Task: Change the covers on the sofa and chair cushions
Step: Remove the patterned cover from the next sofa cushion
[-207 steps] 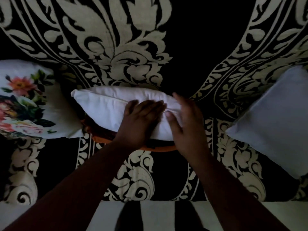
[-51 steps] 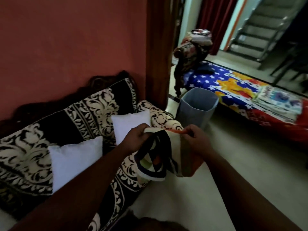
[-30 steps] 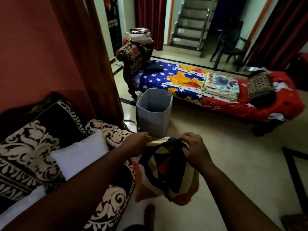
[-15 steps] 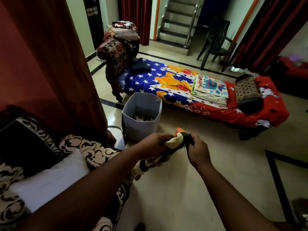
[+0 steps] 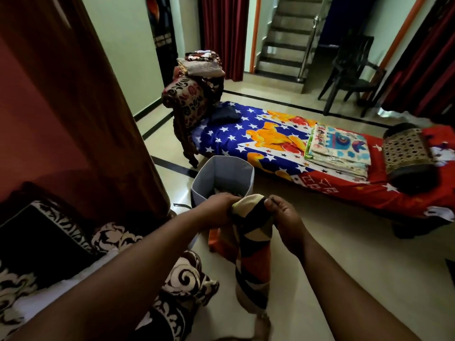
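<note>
Two hands are closed on one item: the left hand (image 5: 221, 205) and the right hand (image 5: 283, 212) each pinch the top edge of the removed cushion cover (image 5: 253, 254), close together, with only the bunched fabric between them. The cover hangs slack from that edge, long axis near vertical, running from the hands toward 6 o'clock; its lower end is near the floor, but whether it touches cannot be told.

The relation that matters: the grey hamper (image 5: 221, 178) stands just beyond the hands, toward 12 o'clock, its open mouth upward and some cloth visible inside. The left hand is the nearer one, overlapping the hamper's near rim in this view. In my judgement the cover is bound for that hamper, so it needs lifting clear of the rim before release; the trailing lower half could catch on the near wall or drape outside.

Surroundings: the patterned sofa (image 5: 187, 279) lies at 8 o'clock with a bare white cushion (image 5: 44, 299) on it, awaiting a fresh cover. A low bed with a star-print sheet (image 5: 246, 134) lies at 1 o'clock, folded linen (image 5: 337, 148) on it. An upholstered chair (image 5: 189, 102) with stacked cloth on top stands at 11 o'clock. Nothing stands between the hands and the hamper.
</note>
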Demonstrator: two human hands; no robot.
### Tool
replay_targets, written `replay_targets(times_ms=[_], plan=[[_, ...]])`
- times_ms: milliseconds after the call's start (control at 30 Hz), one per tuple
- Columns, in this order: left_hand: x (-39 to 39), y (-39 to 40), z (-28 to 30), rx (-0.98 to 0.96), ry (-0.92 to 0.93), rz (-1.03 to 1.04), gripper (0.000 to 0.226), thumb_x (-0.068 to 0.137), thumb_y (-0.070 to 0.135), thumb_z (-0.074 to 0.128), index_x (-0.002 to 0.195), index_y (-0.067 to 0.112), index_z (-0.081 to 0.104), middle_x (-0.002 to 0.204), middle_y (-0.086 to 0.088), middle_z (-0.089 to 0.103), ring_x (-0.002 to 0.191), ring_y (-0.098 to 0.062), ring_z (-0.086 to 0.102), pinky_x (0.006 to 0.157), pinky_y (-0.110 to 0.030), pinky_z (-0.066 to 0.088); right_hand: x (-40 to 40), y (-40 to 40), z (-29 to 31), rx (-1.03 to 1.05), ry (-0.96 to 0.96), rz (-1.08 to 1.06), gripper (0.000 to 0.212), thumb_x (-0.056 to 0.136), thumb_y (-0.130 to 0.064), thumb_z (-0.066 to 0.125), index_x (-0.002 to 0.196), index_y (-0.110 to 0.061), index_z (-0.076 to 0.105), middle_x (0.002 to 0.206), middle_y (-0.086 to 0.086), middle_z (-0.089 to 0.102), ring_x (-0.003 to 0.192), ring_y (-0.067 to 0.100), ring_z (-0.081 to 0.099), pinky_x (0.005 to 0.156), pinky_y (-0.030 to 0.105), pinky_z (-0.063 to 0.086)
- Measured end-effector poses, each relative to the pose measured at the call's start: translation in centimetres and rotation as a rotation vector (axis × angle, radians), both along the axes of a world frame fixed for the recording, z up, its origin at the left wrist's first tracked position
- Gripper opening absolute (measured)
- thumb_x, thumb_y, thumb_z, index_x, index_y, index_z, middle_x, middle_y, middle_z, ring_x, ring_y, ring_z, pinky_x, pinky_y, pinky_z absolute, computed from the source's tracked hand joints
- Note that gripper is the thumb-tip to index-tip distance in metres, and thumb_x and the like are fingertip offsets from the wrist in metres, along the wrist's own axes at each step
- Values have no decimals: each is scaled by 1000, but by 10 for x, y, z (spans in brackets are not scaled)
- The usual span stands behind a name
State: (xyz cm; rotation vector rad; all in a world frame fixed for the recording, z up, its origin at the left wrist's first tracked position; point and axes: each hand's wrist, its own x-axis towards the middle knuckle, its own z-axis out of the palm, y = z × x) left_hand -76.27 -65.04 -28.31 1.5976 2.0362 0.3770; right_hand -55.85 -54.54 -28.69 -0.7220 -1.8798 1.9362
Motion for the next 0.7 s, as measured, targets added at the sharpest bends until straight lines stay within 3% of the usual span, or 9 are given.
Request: replay_targets(times_ms=[100,200,300,433,567,700], plan=[[-6,32,6,-37,-56,106,32,90,24,72,120,20,64,114,-2,69,105,-18,64,91,-33,52,-12,50,-1,58,-110,45,58,70,-56,82,117,-30,61,111,-3,69,107,21,66,80,31,58],[-19,64,8,15,-20,167,24,84,30,77,104,33,62,99,11,66,94,-10,61,78,-27,46,-31,95,-1,283,-219,99,68,69,-51,86,123,-42,45,120,-7,59,111,16,60,88,39,59],[-32,88,7,95,-26,275,26,81,28,77,91,40,57,92,16,61,92,-12,60,73,-28,45,-52,132,-9,347,-299,161,78,72,-50,82,136,-49,36,133,-9,54,120,14,53,96,43,54],[-51,115,2,81,-48,422,28,84,25,75,94,42,55,92,17,58,89,-7,58,68,-24,47,-78,167,-23,652,-414,152,45,86,-35,73,128,-43,56,118,-11,67,106,11,63,82,37,58],[-76,137,-12,17,104,374,26,89,33,71,111,38,58,94,17,54,88,-6,55,64,-19,42,-108,199,-36,698,-437,81,31,91,-23,66,117,-39,60,105,-9,69,91,12,64,71,35,58],[-120,154,-43,-111,262,298,23,90,32,63,112,35,60,99,11,61,92,-14,60,71,-30,50,-152,230,-53,675,-478,85,17,92,-23,64,98,-37,57,92,-11,64,82,7,63,69,38,61]])
